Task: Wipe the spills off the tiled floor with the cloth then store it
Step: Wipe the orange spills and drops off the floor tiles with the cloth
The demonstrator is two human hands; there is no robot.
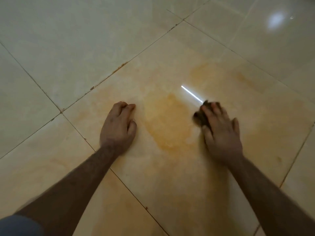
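Two hands and one cloth are in view on the floor (68, 40). The left hand (118, 126) rests on the tile with fingers curled under, knuckles forward, holding nothing. The right hand (219, 132) lies over the cloth (200, 116), fingers spread across it and pressing it to the tile; the hand is blurred, so whether the thumb curls round the cloth cannot be told. The cloth is a small dark wad showing only at the fingertips and along the thumb side.

Orange spills number at least two. One large patch (167, 121) lies between the hands, its right edge just beside the cloth. One fainter patch (202, 72) sits beyond the right hand. Paler orange smearing covers much of the same tile, reaching toward its right edge.

Both hands rest on one large tile. Grout lines (105, 79) border it, with orange residue along the far-left joint. The left hand is near the tile's left corner. Open tile lies ahead of both hands and off to the far left. A blue sleeve (18, 225) shows at the lower left corner.
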